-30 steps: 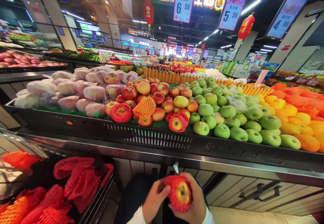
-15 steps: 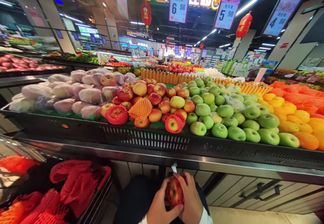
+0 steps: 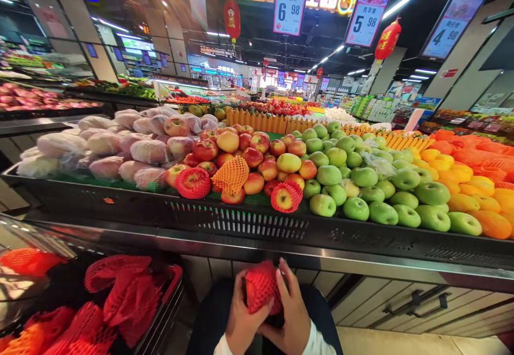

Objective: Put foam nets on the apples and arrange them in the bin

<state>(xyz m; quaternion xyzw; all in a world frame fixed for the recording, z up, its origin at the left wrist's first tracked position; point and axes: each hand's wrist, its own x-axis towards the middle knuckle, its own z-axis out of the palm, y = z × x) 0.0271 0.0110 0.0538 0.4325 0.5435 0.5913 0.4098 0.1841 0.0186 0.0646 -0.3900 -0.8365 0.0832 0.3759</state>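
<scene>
Black tray point(image 3: 132, 205): apple heap point(image 3: 252, 157) mostly bare; two red-netted apples point(image 3: 286, 196) at its front edge. Below tray's left end: basket point(image 3: 174, 280) holding loose nets point(image 3: 124, 301). Below tray's middle: left hand point(image 3: 241, 309) curled around red-netted fruit point(image 3: 259, 288); right hand point(image 3: 292, 307) half open alongside, grip unclear. Handling judged midway: net mostly covers fruit, not yet released.

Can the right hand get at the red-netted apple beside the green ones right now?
Probably yes: the apple sits in the front row, nothing piled on it, with the tray's front wall to clear. The right hand is at the red net the left hand holds, though.
</scene>
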